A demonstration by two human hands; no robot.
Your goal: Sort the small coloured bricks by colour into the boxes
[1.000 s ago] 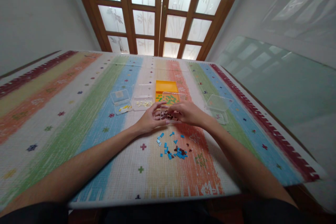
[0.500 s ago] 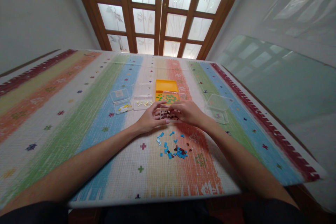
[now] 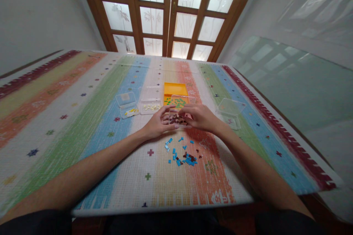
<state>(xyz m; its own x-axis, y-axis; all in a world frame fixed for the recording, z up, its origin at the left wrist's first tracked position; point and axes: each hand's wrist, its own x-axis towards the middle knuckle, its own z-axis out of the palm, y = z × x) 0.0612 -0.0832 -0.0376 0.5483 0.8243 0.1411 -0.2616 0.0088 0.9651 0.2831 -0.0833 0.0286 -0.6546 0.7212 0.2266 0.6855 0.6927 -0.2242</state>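
A small clear plastic box (image 3: 171, 121) with dark brown toy bricks (image 3: 178, 119) in it stands in the middle of the table. My left hand (image 3: 157, 124) wraps its left side, thumb at the front and fingers behind. Over the box's right part, my right hand (image 3: 200, 116) reaches in with fingertips drawn together; whatever they pinch is hidden. Nearer to me lies a loose scatter of blue bricks (image 3: 190, 159) mixed with some brown bricks (image 3: 185, 154).
Behind my hands is an open orange box (image 3: 175, 89) beside green bricks (image 3: 178, 102). To the left stand clear boxes with cream pieces (image 3: 151, 107) and yellow pieces (image 3: 131, 112). An open clear box (image 3: 233, 122) sits at the right on the striped tablecloth (image 3: 121, 176).
My right hand has shifted slightly to the right, its fingers still in the box. My left hand keeps its place, and the scattered bricks lie as before.
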